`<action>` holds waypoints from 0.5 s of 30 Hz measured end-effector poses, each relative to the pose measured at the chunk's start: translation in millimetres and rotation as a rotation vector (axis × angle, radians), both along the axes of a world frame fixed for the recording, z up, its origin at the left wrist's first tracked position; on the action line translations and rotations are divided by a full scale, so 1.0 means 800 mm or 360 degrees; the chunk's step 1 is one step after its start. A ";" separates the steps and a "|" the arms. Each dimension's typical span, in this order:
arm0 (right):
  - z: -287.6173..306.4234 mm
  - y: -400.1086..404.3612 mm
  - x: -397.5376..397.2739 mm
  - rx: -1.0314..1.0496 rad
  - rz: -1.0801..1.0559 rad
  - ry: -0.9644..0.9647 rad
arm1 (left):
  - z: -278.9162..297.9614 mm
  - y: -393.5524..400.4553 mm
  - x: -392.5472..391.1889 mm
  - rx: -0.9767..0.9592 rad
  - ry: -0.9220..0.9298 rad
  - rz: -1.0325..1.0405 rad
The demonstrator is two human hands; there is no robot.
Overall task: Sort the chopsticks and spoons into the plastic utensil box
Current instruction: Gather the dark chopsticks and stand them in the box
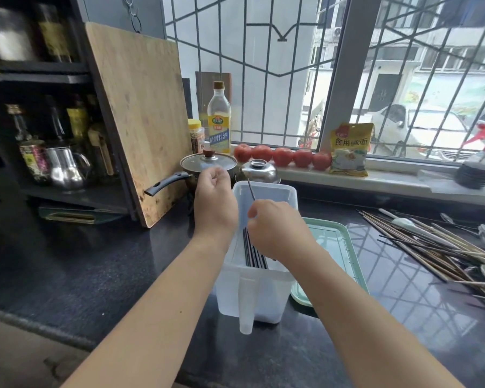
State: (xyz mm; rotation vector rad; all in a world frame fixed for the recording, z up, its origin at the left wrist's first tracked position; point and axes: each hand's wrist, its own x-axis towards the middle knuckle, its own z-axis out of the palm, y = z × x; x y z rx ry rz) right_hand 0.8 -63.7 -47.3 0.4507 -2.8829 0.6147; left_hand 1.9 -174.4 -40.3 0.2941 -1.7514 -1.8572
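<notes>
Your right hand [275,228] hovers over the translucent plastic utensil box [261,264] on the dark desk [95,261], its fingers [254,214] pinching one dark chopstick [251,189] whose tip points up and away from you. Your left hand [214,203] is held over the box's left rim with its fingers curled; you cannot tell whether they hold anything. A row of dark chopsticks [254,254] already lies inside the box. A green lid [333,253] lies just right of the box. The unsorted pile of chopsticks and spoons [443,245] lies on the desk further right.
</notes>
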 end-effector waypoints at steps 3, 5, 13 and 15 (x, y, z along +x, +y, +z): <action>-0.005 -0.001 -0.002 0.0172 0.0042 0.0011 | 0.000 -0.002 -0.001 0.0048 -0.0027 0.0027; -0.008 0.000 -0.001 0.0384 0.0061 -0.0012 | -0.001 -0.003 -0.003 0.0081 -0.0041 0.0034; -0.014 -0.004 -0.005 0.0279 -0.0012 0.0172 | 0.000 -0.001 -0.003 0.0016 -0.0066 0.0033; -0.008 -0.001 -0.011 0.0045 -0.0098 0.0178 | 0.000 -0.001 -0.003 -0.0047 -0.0077 0.0026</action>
